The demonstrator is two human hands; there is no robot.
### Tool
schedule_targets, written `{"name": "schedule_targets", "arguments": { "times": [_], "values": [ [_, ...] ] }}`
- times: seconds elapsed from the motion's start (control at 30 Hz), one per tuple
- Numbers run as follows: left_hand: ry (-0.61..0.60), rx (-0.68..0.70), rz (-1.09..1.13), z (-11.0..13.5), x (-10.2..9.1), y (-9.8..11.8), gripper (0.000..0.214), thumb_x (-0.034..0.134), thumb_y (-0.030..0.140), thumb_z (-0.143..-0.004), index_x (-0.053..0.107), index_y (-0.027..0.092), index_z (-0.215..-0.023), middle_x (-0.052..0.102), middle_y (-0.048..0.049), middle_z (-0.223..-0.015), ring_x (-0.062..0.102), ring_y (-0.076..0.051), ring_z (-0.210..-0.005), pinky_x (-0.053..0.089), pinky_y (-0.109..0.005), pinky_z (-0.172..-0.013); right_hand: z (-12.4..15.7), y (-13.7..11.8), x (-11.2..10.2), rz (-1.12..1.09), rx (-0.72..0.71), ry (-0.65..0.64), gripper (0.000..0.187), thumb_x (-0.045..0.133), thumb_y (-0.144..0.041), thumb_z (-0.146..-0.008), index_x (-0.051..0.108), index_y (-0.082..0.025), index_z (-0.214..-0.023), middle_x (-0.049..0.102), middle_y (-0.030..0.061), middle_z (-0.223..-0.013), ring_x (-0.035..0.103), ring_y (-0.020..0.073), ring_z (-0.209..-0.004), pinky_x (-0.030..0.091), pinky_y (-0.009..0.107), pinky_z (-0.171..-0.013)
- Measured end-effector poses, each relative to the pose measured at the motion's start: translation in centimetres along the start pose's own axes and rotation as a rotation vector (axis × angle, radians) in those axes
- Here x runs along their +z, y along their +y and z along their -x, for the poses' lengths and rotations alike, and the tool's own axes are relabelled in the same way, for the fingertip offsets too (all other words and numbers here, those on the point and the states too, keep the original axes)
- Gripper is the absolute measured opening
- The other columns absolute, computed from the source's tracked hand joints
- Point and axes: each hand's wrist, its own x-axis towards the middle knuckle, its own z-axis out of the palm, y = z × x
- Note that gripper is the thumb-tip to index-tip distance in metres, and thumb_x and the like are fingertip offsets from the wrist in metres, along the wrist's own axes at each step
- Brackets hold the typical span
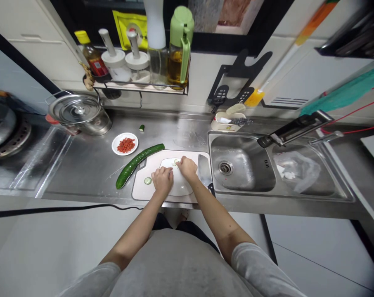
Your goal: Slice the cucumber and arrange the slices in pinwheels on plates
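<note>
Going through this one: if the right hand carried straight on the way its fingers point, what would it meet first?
Most likely the pale slices on the white plate, right by the right hand; whether it already touches them is unclear.

Left hand curls; right hand reaches slightly farther forward.
</note>
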Motion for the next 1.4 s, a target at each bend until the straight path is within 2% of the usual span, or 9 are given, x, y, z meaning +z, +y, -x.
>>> {"name": "schedule_targets", "arguments": {
  "times": [0.23, 0.37, 0.87, 1.0, 1.17, 1.4],
  "values": [
    [-0.092, 0.238, -0.048, -0.4, -0.3, 0.7, 0.034, 0.048, 0.037, -0.089, 0.061, 0.037, -0.120, 0.057, -0.0081, -0.106, 0.048, -0.025, -0.097, 0.028, -0.040, -0.084, -0.4, -0.4, -0.7, 0.008, 0.039, -0.012, 0.028, 0.056, -0.043, -0.085, 0.063, -0.022, -0.103, 0.068, 0.0078, -0.101, 0.062, 0.0202, -0.096, 0.043, 0.028, -0.074],
    [-0.113, 0.290, -0.081, -0.8, -0.4, 0.8, 0.037, 0.049, 0.043, -0.088, 0.059, 0.037, -0.123, 0.055, -0.0086, -0.111, 0.046, -0.026, -0.098, 0.028, -0.040, -0.085, -0.8, -0.7, -1.3, 0.018, 0.050, -0.031, 0.030, 0.059, -0.043, -0.082, 0.064, -0.022, -0.103, 0.068, 0.0082, -0.102, 0.062, 0.0203, -0.096, 0.044, 0.028, -0.074],
    [-0.106, 0.279, -0.095, -0.9, 0.0, -0.3, 0.037, 0.049, 0.044, -0.089, 0.060, 0.036, -0.123, 0.055, -0.0097, -0.110, 0.046, -0.025, -0.098, 0.028, -0.040, -0.084, -0.8, -0.7, -1.6, 0.039, 0.060, -0.076, 0.034, 0.060, -0.046, -0.083, 0.063, -0.022, -0.106, 0.067, 0.0088, -0.106, 0.062, 0.0210, -0.100, 0.044, 0.028, -0.077],
    [-0.067, 0.284, -0.111, -0.7, 0.2, -0.3, 0.038, 0.045, 0.044, -0.090, 0.059, 0.035, -0.125, 0.056, -0.0096, -0.108, 0.046, -0.025, -0.095, 0.027, -0.040, -0.082, -0.6, -0.7, -1.7, 0.040, 0.065, -0.090, 0.035, 0.059, -0.047, -0.083, 0.063, -0.022, -0.107, 0.067, 0.0088, -0.108, 0.061, 0.0214, -0.102, 0.044, 0.028, -0.078],
    [-0.041, 0.268, -0.110, -0.9, 0.3, -0.4, 0.042, 0.045, 0.042, -0.090, 0.055, 0.033, -0.130, 0.056, -0.0107, -0.106, 0.046, -0.026, -0.094, 0.027, -0.040, -0.081, -0.4, -0.8, -1.8, 0.016, 0.077, -0.078, 0.034, 0.058, -0.047, -0.083, 0.064, -0.022, -0.105, 0.067, 0.0087, -0.108, 0.061, 0.0217, -0.102, 0.044, 0.029, -0.078],
    [-0.047, 0.250, -0.093, -1.2, 0.4, -0.3, 0.040, 0.046, 0.043, -0.090, 0.059, 0.031, -0.126, 0.056, -0.0112, -0.106, 0.046, -0.027, -0.095, 0.026, -0.040, -0.081, -0.4, -0.1, -2.1, -0.058, 0.081, -0.029, 0.028, 0.060, -0.046, -0.081, 0.064, -0.024, -0.096, 0.069, 0.0060, -0.099, 0.062, 0.0205, -0.094, 0.042, 0.028, -0.074]
  ]
}}
